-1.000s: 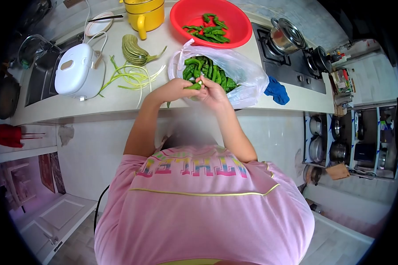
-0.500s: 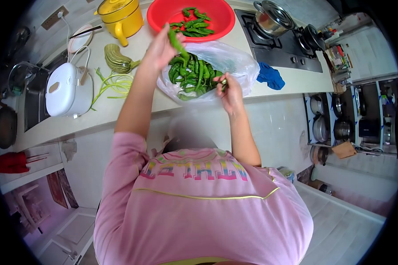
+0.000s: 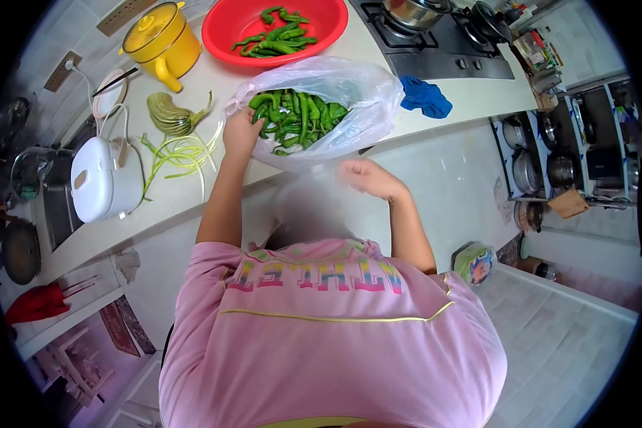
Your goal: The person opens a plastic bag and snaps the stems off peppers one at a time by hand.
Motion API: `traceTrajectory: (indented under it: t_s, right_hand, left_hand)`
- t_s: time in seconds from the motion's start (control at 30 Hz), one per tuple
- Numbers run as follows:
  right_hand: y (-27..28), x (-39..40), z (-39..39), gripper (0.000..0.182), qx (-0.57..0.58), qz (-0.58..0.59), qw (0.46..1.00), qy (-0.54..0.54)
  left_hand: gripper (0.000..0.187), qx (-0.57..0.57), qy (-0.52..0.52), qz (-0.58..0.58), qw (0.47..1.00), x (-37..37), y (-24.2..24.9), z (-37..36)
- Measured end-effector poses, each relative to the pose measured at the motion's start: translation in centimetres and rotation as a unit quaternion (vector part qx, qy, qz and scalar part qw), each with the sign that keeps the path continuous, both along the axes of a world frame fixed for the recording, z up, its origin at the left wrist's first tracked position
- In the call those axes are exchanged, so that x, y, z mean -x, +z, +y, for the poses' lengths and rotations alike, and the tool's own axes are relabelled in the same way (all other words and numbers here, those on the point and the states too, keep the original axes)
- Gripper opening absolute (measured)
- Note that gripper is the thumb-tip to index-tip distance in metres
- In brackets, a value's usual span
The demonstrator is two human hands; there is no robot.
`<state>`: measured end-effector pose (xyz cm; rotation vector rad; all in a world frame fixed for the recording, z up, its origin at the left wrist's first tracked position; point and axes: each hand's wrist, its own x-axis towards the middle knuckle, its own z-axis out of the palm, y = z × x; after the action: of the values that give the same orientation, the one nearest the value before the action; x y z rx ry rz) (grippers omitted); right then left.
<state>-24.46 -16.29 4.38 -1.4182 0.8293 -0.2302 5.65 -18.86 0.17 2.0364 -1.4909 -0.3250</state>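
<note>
A translucent plastic bag (image 3: 369,96) lies spread open on the counter, with many green peppers (image 3: 303,118) inside. At the bag's left rim, my left hand (image 3: 241,134) has its fingers curled around a green pepper (image 3: 261,100) at the edge of the pile; the fingertips are partly hidden. My right hand (image 3: 369,178) is closed, in front of the counter edge and just below the bag, apart from it. Whatever may be inside its fingers is hidden. Behind the bag stands a red basin (image 3: 216,44), holding several green peppers (image 3: 284,41).
To the left are a striped squash (image 3: 170,114), pale green stalks (image 3: 182,155), a white appliance (image 3: 107,178) and a yellow pot (image 3: 165,48). A blue cloth (image 3: 426,97) lies right of the bag, near the gas stove (image 3: 442,53) with its steel pot (image 3: 410,13).
My left hand has come down from above the bag, where it had a long green pepper, to the bag's left rim. My right hand has moved from the peppers toward me, past the counter edge.
</note>
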Motion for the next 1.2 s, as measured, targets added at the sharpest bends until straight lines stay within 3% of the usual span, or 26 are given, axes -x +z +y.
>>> traceTrajectory:
  t_s: [0.07,0.13,0.2,0.27,0.3,0.37,0.6,0.7,0.8,0.93,1.0,1.03,1.13,1.17,1.2]
  right_hand:
    - [-2.7,0.4,0.6,0.017,0.0,0.05,0.999,0.006]
    - [-7.1,0.7,1.2,0.012,-0.023,0.081,0.996,-0.029]
    - [-13.4,0.5,2.0,0.012,-0.078,0.138,0.979,-0.13]
    - [-21.0,0.5,3.1,0.013,-0.109,0.135,0.969,-0.176]
    - [-24.6,0.2,3.7,0.014,-0.034,0.182,0.977,-0.109]
    - [-26.7,-1.1,5.3,0.015,0.03,0.242,0.969,-0.037]
    - [-26.1,-6.9,7.3,0.02,0.087,0.211,0.973,-0.033]
    - [-25.1,-7.2,6.7,0.023,0.077,0.143,0.984,-0.072]
    - [-21.5,-6.3,5.7,0.027,-0.003,-0.021,0.994,-0.111]
    - [-8.5,-7.1,4.5,0.026,-0.201,-0.19,0.956,-0.098]
    - [-4.2,-8.2,4.4,0.024,-0.207,-0.263,0.923,-0.188]
    - [-3.3,-8.4,4.4,0.023,-0.208,-0.298,0.902,-0.231]
    - [-3.7,-7.6,3.2,0.019,-0.146,-0.259,0.921,-0.252]
    - [-3.5,-6.9,3.1,0.012,-0.11,-0.212,0.944,-0.227]
    - [-3.5,-6.4,3.1,0.012,-0.098,-0.168,0.964,-0.183]
  left_hand:
    - [0.029,0.033,0.007,0.043,0.998,-0.4,0.9,0.8]
    - [0.029,-0.01,0.012,0.264,0.964,-0.9,2.3,1.7]
    - [0.029,-0.05,-0.001,0.463,0.885,-1.1,4.0,2.7]
    - [0.029,-0.076,-0.03,0.634,0.769,-0.9,5.7,3.8]
    - [0.029,-0.083,-0.024,0.652,0.753,-0.7,6.0,4.2]
    - [0.029,-0.096,-0.011,0.688,0.719,-0.2,6.3,4.8]
    - [0.029,-0.122,-0.059,0.724,0.676,0.1,6.5,6.3]
    - [0.022,-0.136,-0.075,0.628,0.763,-0.1,5.2,6.5]
    - [0.019,-0.185,-0.144,0.473,0.849,-0.2,5.0,7.2]
    - [0.023,-0.194,-0.226,0.413,0.861,1.6,4.4,7.8]
    - [0.025,-0.201,-0.263,0.41,0.85,2.4,4.2,7.5]
    - [0.024,-0.203,-0.289,0.353,0.867,2.6,4.0,7.4]
    - [0.023,-0.134,-0.231,0.31,0.913,2.3,3.9,5.7]
    - [0.023,-0.091,-0.206,0.267,0.937,1.9,3.4,4.8]
    - [0.024,-0.014,-0.207,0.154,0.966,0.9,2.1,3.2]
